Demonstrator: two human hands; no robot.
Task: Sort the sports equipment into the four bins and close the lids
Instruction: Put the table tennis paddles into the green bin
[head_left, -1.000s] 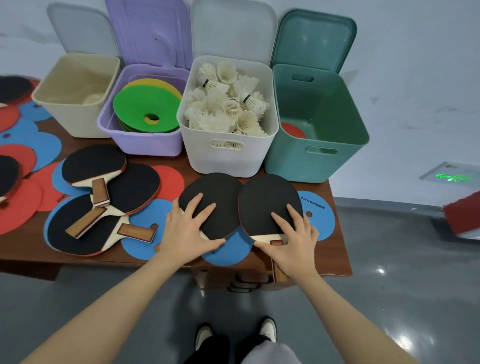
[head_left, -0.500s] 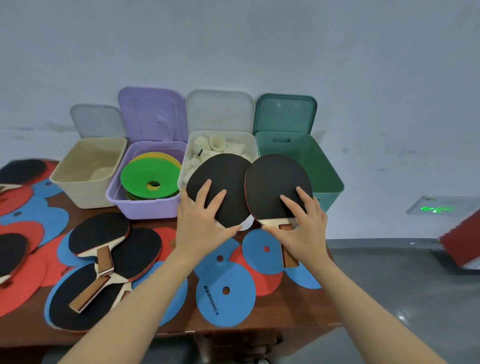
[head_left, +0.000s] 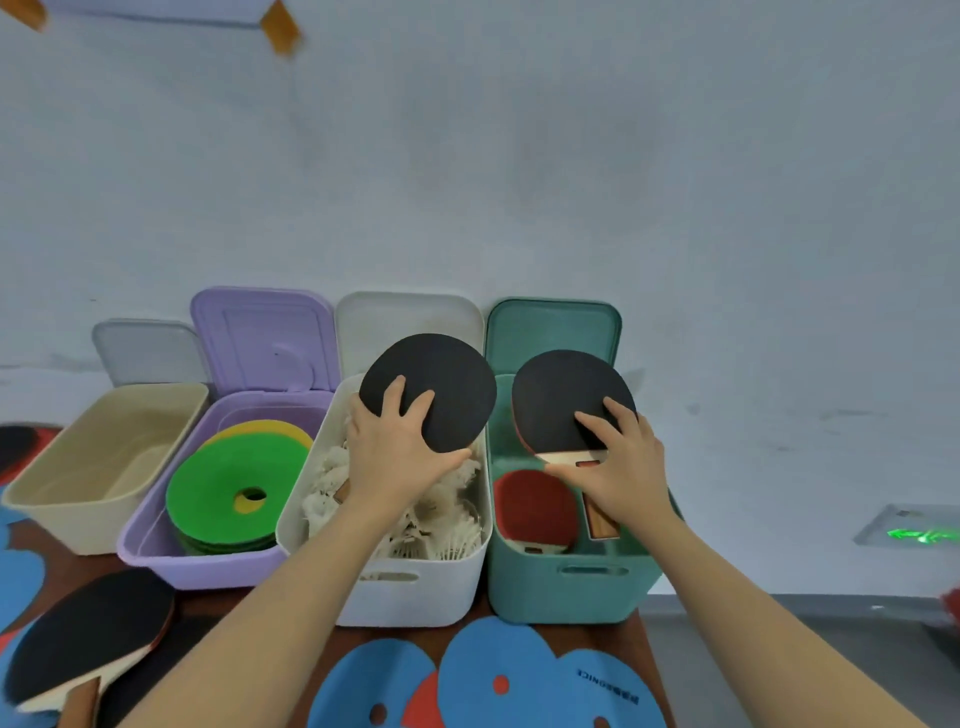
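My left hand (head_left: 397, 457) grips a black table tennis paddle (head_left: 441, 387), held over the white bin (head_left: 415, 592) of shuttlecocks (head_left: 447, 514). My right hand (head_left: 621, 462) grips a second black paddle (head_left: 563, 397) above the green bin (head_left: 566, 587). A red-faced paddle (head_left: 535, 509) lies inside the green bin. To the left stand the purple bin (head_left: 197, 564) holding green and yellow discs (head_left: 228, 493) and the cream bin (head_left: 83, 483), whose visible inside is bare. All four lids stand open against the wall.
Another black paddle (head_left: 88, 634) lies on the brown table at lower left. Blue and red flat discs (head_left: 519, 680) cover the table's front edge and left side. The table's right edge drops to a grey floor with a green-lit sign (head_left: 919, 535).
Both hands lifted the two black paddles off the table and carried them up and forward over the white and green bins. The camera tilted up toward the wall.
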